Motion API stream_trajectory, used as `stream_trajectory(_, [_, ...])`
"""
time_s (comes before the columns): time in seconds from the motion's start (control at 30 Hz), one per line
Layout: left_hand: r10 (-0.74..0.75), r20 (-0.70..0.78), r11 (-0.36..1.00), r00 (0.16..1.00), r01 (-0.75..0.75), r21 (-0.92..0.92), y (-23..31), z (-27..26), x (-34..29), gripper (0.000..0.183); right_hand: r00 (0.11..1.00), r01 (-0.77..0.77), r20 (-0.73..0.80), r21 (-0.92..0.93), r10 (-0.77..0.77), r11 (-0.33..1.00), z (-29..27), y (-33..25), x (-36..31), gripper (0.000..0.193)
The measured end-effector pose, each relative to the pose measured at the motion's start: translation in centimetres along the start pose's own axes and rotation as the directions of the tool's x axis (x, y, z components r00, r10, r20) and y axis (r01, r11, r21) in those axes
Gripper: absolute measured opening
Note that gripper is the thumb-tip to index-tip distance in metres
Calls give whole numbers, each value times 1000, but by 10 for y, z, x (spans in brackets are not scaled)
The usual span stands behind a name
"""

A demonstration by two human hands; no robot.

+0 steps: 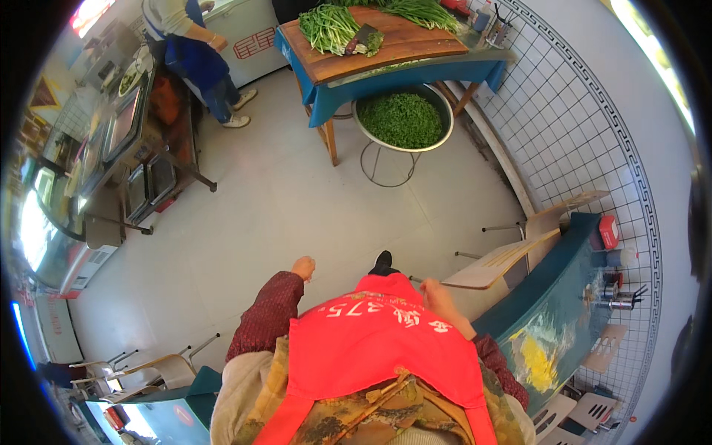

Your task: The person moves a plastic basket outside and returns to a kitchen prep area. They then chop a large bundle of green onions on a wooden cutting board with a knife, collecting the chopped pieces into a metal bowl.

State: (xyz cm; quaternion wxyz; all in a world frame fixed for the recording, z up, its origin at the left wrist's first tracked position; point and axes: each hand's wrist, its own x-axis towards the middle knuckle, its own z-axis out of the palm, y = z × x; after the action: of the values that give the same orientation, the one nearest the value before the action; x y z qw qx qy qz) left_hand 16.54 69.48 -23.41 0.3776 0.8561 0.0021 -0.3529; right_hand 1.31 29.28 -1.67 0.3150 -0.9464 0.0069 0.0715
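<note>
While the person in the red apron (371,341) stands on the pale tiled floor (267,215), both arms hang loose at the sides. The left hand (302,267) is curled into a soft fist with nothing in it, hanging free over the floor at the end of a dark red patterned sleeve (268,311). The right hand (437,297) is low beside the apron, fingers bent inward; whether it grips anything I cannot tell, since its palm is turned away. Just beside that hand stands a light wooden chair (493,267), pushed up against a long desk with a blue cloth (552,297), where a red container (608,231) and some metal cups (619,297) sit near the tiled wall (586,133).

Well apart, across the room, another desk (386,63) with a blue cover carries a big wooden chopping board (404,41), a heap of green chives (328,26) and a cleaver (362,37) lying on it. Under its front edge a wide metal basin (437,100) on a wire stand is full of chopped greens (400,119). Another person (193,52) in a blue apron works at the far left by a steel counter (126,126).
</note>
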Motion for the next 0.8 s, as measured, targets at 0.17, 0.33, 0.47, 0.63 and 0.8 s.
stream_trajectory(0.17, [-248,-90,953,964,260,153,73,-34,55,19,995,52,-81,-41,-56,998,-57,29,88,13])
stream_trajectory(0.33, [197,-228,922,954,-100,375,148,-67,91,26,971,-112,200,-88,128,990,-62,56,133,12])
stream_trajectory(0.47, [357,-159,834,921,-237,499,232,-82,154,39,927,-276,283,72,246,958,-36,107,143,15])
stream_trajectory(0.63, [703,259,379,662,-658,651,334,-99,254,51,790,-579,231,-20,567,815,53,165,127,20])
stream_trajectory(0.8, [675,560,-86,481,-702,707,406,-106,336,50,635,-771,147,195,759,607,103,169,93,23])
